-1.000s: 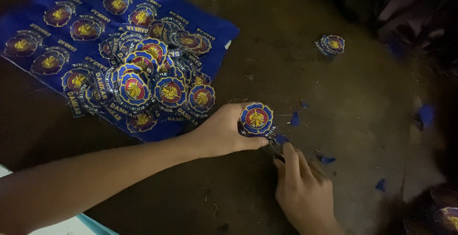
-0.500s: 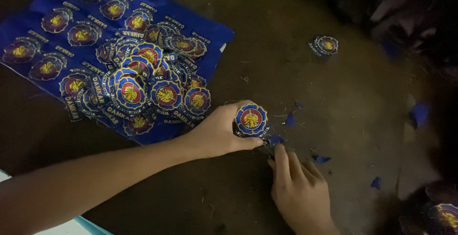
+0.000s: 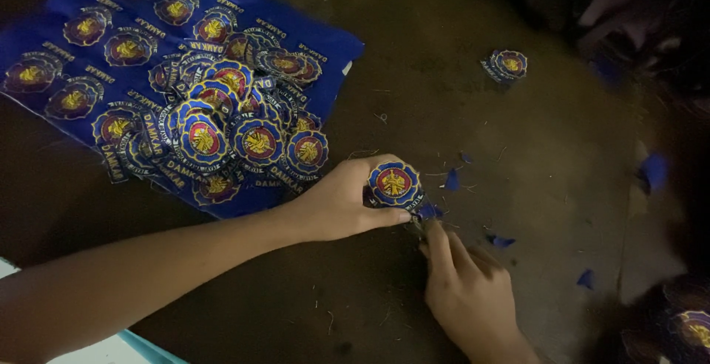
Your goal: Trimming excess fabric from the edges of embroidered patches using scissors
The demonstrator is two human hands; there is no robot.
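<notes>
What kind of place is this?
Probably a small embroidery or badge-making workshop: a heap of cut round patches lies on blue embroidered cloth, with fabric scraps strewn over the brown work surface.

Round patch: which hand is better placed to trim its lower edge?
Probably right. The right hand sits just below the round patch, fingers reaching toward its lower edge, while the left hand is busy gripping the patch.
</notes>
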